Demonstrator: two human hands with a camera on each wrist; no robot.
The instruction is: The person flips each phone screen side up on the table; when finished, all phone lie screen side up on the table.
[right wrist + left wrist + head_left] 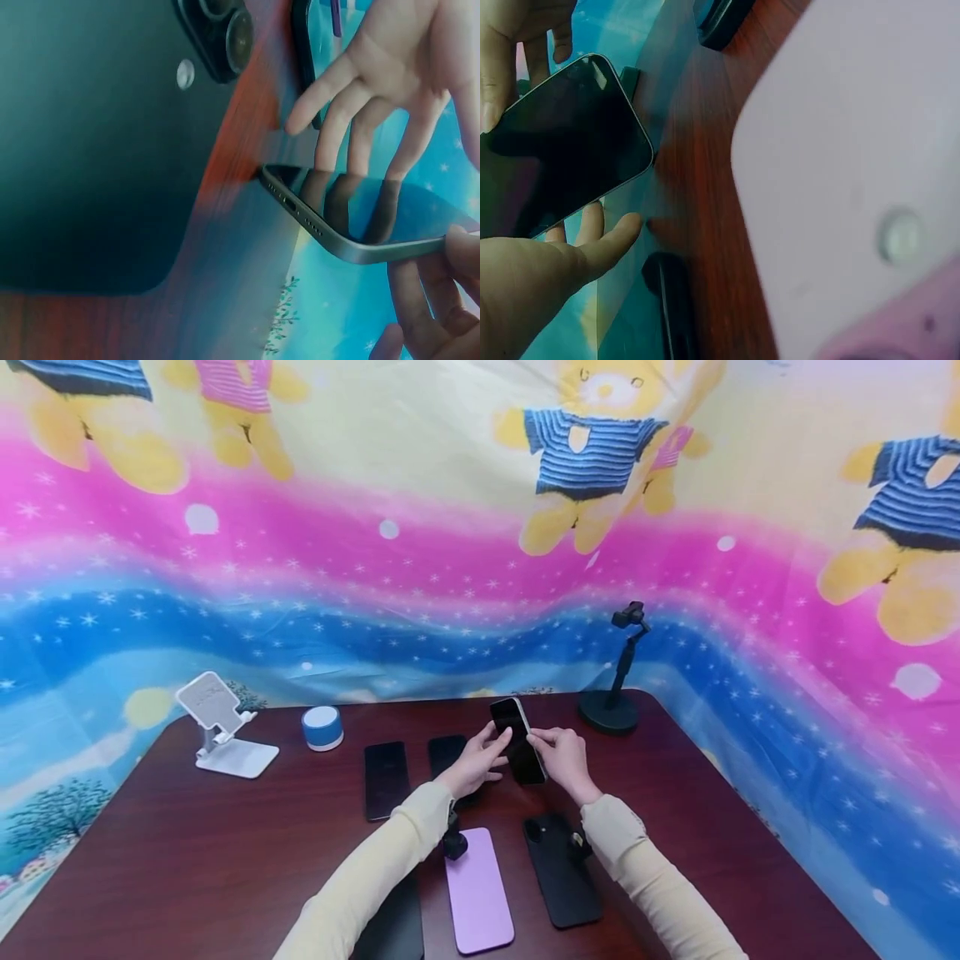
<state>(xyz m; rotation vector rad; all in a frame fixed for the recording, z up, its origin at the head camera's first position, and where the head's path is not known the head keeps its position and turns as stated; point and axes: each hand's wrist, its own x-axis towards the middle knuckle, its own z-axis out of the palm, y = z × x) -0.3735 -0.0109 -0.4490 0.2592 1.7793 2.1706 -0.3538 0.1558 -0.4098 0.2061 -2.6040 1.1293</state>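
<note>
A smartphone (531, 767) with a dark screen and silver edge is held up off the table, tilted, between the two hands. My right hand (562, 758) pinches its long edge, thumb on the rim and fingers behind, as the right wrist view shows. On the other side is my left hand (471, 767), its fingers (337, 120) extended towards the phone and mirrored in the screen; whether they touch it I cannot tell. Below the hands lie a lilac phone (480, 897) and a black phone (564, 877), back up with its camera bump showing.
Two dark phones, one (386, 781) farther left and one (446, 747) partly behind the left hand, lie on the brown table (225, 852). Another (397, 922) is half under the left sleeve. Behind stand a white phone stand (238, 758), a blue-white cylinder (322, 728) and a black stand (609, 712).
</note>
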